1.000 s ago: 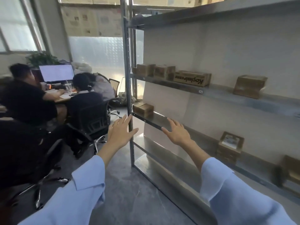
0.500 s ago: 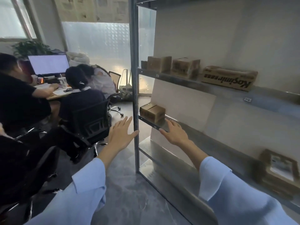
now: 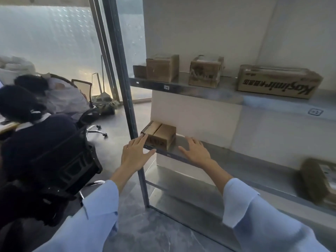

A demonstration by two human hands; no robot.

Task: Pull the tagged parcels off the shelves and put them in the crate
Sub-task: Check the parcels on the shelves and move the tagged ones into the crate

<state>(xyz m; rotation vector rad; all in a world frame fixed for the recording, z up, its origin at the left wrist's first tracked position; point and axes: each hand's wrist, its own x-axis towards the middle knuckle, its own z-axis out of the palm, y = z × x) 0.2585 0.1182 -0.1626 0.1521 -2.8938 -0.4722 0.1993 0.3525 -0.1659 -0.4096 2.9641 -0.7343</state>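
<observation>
Both hands are held open, with the fingers straight and spread, and nothing is gripped. The left hand (image 3: 135,154) is raised in front of the shelf upright (image 3: 125,99), its fingertips at the near left corner of the small parcel (image 3: 160,136); whether that corner is touched cannot be told. The right hand (image 3: 195,151) is spread over the middle shelf (image 3: 236,160), just beside the parcel's right side and apart from it.

The parcel is set at the left end of the middle shelf, close to the front edge and right beside the upright. No tag can be made out on it, so a wrong parcel may be taken if the label is not checked first. Since the upright stands close against the parcel's left face, the left fingers may be caught against the post. Otherwise only a corner may be pinched, and the parcel tipped off the front edge. A one-sided push from the right hand may jam it against the upright. A seated person's chair (image 3: 69,160) is placed just beside the left arm and may be struck as the parcel is swung out. The crate is not in view, so the carry is judged to need a turn away from the shelf.
</observation>
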